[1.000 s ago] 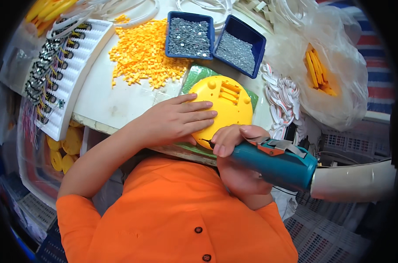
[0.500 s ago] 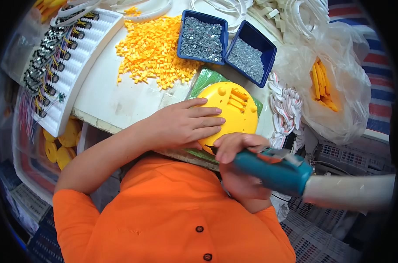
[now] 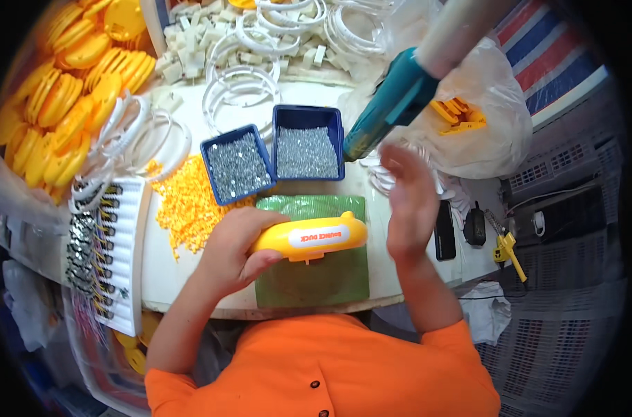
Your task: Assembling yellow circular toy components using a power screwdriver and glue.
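My left hand (image 3: 225, 247) grips a round yellow plastic casing (image 3: 317, 238) by its left end. The casing is stood on its edge, with a white label on its rim facing me, just above a ribbed green mat (image 3: 312, 285). To the right of it, my right hand (image 3: 411, 205) is raised, holding nothing, its fingers apart and a little blurred. A teal electric screwdriver (image 3: 389, 101) hangs tilted beyond that hand, its lower end near the blue bin (image 3: 305, 116) of small screws. Beside this stands another blue bin (image 3: 225, 137) with small metal parts.
Small yellow plastic pieces (image 3: 180, 208) are heaped left of the bins, beside a white foam tray (image 3: 130, 264) of wired parts. White rings (image 3: 239, 101) lie behind. At right are a plastic bag (image 3: 497, 156), a black phone (image 3: 444, 233) and a yellow tool (image 3: 508, 255).
My right hand has let go of the screwdriver, which now hangs farther up. My left hand has lifted the casing off the mat and turned it from flat onto its edge. The view has shifted.
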`<move>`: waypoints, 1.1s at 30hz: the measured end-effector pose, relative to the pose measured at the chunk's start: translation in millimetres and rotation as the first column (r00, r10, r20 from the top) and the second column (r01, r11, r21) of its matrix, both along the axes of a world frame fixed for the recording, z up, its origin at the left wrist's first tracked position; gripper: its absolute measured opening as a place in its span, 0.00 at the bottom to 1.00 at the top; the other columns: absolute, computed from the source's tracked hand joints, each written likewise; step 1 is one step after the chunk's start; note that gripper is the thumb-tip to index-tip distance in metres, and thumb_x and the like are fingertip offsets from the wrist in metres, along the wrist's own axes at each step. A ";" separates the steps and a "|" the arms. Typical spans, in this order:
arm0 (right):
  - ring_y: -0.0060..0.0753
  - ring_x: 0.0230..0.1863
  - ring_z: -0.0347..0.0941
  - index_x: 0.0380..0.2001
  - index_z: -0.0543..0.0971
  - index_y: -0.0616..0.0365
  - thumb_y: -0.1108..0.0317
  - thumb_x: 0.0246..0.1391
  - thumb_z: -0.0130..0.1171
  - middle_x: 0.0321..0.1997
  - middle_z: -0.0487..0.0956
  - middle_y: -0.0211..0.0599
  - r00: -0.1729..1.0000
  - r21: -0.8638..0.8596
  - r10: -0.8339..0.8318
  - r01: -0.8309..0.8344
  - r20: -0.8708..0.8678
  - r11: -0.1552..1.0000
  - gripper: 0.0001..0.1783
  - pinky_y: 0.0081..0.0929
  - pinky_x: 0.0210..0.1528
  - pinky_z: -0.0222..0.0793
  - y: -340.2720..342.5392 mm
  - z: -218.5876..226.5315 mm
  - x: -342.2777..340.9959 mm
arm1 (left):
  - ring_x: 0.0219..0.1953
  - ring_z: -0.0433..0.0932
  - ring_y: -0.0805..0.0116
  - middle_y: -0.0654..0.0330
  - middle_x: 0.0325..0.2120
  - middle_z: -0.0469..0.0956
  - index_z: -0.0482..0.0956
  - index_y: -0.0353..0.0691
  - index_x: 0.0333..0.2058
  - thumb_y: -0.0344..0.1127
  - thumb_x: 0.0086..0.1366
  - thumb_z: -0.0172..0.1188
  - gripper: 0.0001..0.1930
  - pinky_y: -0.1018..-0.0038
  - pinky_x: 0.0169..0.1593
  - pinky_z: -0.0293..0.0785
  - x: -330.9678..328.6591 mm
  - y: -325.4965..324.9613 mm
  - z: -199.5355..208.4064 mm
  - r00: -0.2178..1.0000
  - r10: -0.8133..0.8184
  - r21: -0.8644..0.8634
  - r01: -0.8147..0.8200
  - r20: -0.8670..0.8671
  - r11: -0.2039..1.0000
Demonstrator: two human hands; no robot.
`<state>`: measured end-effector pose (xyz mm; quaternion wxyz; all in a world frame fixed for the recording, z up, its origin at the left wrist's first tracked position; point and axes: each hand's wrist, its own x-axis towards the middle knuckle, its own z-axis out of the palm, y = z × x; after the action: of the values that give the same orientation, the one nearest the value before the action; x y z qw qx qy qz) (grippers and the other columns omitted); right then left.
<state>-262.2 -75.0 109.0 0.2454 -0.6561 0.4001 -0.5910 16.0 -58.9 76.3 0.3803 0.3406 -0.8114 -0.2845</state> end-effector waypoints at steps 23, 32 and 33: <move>0.43 0.40 0.82 0.52 0.80 0.68 0.35 0.70 0.40 0.38 0.84 0.50 0.924 0.198 0.345 -0.311 -0.168 0.930 0.42 0.36 0.48 0.75 53.5 -18.5 -0.9 | 0.46 0.82 0.63 0.61 0.46 0.82 0.82 0.48 0.46 0.31 0.63 0.64 0.12 0.69 0.47 0.80 9.5 90.6 -34.6 0.994 -0.056 -0.582 0.103 0.099 0.806; 0.49 0.43 0.83 0.50 0.83 0.66 0.42 0.68 0.49 0.40 0.85 0.47 0.850 0.256 0.462 -0.402 -0.254 0.879 0.34 0.38 0.49 0.77 59.0 -47.0 -5.9 | 0.53 0.78 0.70 0.69 0.51 0.80 0.82 0.50 0.48 0.34 0.67 0.60 0.12 0.68 0.58 0.75 12.4 118.9 -47.2 0.959 -0.111 -0.516 0.236 0.262 0.823; 0.50 0.44 0.82 0.47 0.84 0.64 0.42 0.67 0.49 0.40 0.85 0.46 0.765 0.221 0.489 -0.436 -0.419 0.872 0.32 0.40 0.50 0.77 58.2 -49.5 -8.2 | 0.53 0.78 0.70 0.69 0.51 0.80 0.82 0.50 0.48 0.34 0.67 0.60 0.12 0.68 0.58 0.75 11.5 118.7 -47.5 0.959 -0.114 -0.519 0.238 0.260 0.821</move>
<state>-270.3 -16.8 59.5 0.3171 -0.8409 0.3046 -0.3154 27.5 59.8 28.8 0.3424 0.1707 -0.9232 -0.0371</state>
